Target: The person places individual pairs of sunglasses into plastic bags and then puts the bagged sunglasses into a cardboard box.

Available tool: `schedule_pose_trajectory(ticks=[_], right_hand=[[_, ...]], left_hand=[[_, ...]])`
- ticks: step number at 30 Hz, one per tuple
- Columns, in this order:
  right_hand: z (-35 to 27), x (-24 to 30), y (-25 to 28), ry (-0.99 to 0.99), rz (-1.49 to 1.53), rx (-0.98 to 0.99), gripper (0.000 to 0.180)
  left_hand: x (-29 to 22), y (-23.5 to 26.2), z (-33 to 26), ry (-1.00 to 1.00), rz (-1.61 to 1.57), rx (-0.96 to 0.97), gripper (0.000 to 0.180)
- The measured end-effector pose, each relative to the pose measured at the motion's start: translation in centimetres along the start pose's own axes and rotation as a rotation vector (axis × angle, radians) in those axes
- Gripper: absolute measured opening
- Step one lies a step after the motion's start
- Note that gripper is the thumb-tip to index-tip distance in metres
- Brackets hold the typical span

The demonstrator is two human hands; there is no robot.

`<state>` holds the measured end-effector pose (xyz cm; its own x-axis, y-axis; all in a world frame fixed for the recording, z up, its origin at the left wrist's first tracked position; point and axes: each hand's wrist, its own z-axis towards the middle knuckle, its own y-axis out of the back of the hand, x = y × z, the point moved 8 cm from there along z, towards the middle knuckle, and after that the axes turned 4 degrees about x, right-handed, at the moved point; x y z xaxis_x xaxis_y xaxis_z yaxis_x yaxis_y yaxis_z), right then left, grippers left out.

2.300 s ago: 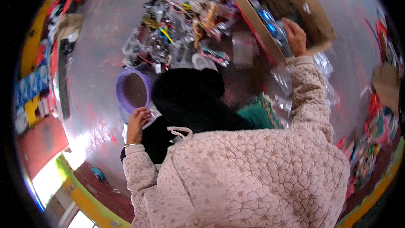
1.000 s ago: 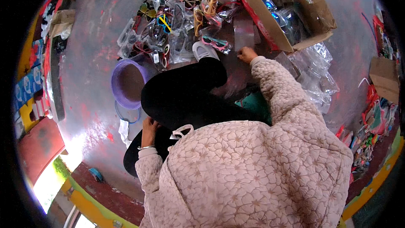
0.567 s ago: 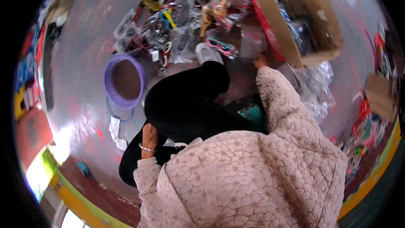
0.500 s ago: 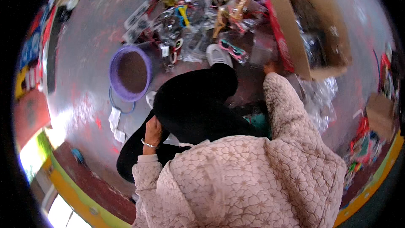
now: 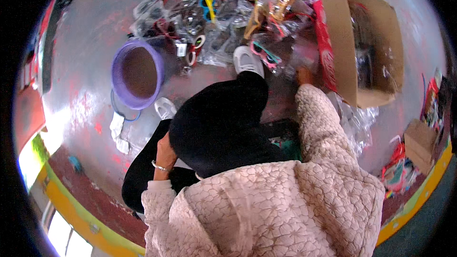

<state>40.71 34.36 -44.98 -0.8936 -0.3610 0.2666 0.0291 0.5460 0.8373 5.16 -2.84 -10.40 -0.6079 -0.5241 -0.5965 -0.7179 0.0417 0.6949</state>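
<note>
My right hand (image 5: 303,75) reaches down beside the cardboard box, its fingers closed at the near edge of a clear plastic bag (image 5: 304,54). The bag is blurred, and I cannot make out what is in it. Just left of it lie pink-and-teal sunglasses (image 5: 266,55). Beyond spreads a pile of sunglasses in clear wrappers (image 5: 221,12), including a yellow-and-blue pair (image 5: 208,7) and a pair with a white-and-red frame (image 5: 195,50). My left hand (image 5: 165,154), with a bracelet at the wrist, rests against my bent leg; its fingers are hidden behind the leg.
An open cardboard box (image 5: 340,43) with clear wrappers inside stands at the right, loose plastic (image 5: 359,126) beside it. A purple-rimmed bucket (image 5: 160,74) stands left, near a white cloth (image 5: 118,131). My shoes (image 5: 248,62) are close to the pile. Another small carton (image 5: 420,145) lies far right.
The view has shifted slightly, so the bucket sits further left and the box further right. The clear bag by my right hand has moved a little away from me. My left hand stays on my leg.
</note>
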Motion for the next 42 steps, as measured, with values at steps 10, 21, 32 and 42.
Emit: schedule_pose_trajectory(ticks=[10,21,32,42], right_hand=[[-5.0,0.2,10.2,-0.082,0.689,0.096,0.020],[-8.2,12.4,21.5,0.122,1.865,0.299,0.016],[-10.8,20.4,33.2,0.085,1.513,0.060,0.013],[-7.2,37.9,30.6,0.245,1.276,0.586,0.011]], left_hand=[[-0.7,-0.3,-0.3,-0.058,0.059,0.021,0.011],[-1.5,4.4,-0.5,0.361,-0.431,-0.057,0.020],[-2.9,6.5,1.1,0.199,-0.427,0.022,0.021],[-4.2,9.4,3.6,0.108,-0.724,-0.118,0.034]])
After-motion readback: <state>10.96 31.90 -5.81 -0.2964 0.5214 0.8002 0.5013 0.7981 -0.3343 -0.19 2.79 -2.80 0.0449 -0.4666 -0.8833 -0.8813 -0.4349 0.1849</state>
